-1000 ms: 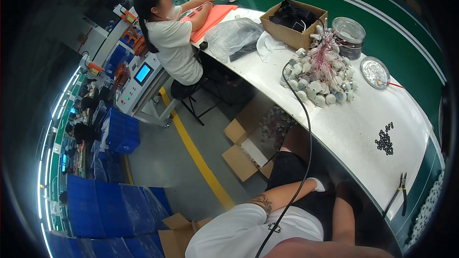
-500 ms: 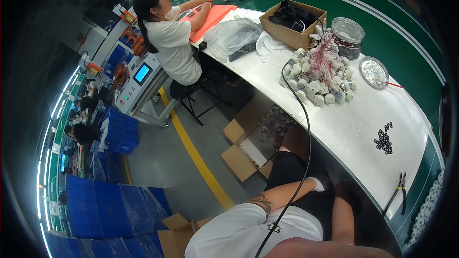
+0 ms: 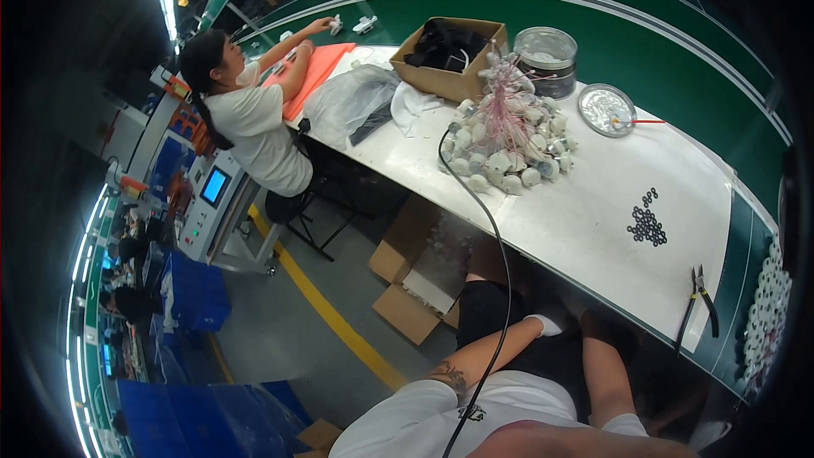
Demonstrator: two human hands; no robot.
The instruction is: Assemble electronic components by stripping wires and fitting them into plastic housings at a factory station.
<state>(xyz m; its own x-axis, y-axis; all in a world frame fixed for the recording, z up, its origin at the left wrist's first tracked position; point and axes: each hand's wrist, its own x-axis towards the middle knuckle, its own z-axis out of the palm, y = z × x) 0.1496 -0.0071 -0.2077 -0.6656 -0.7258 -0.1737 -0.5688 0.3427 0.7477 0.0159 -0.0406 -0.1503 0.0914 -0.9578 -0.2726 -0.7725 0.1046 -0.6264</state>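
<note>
Seated wearer at a white desk [image 3: 593,229], left hand [image 3: 543,324] down at the lap.

The left hand rests on the thigh just under the desk edge, and its grip cannot be told; the right hand is hidden. On the desk: one heap of white parts with pink wires [image 3: 507,140], one cluster of small black rings [image 3: 648,222] to its right, one pair of pliers [image 3: 700,297] beyond the rings, one cardboard box [image 3: 449,55], one metal tin [image 3: 547,59], one round lid [image 3: 606,108].

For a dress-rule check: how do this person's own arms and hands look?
Both arms are bare below short white sleeves. The left forearm bears a dark tattoo near the elbow, and the left hand wears a white glove. The right forearm is unmarked; its hand is lost in shadow.
</note>
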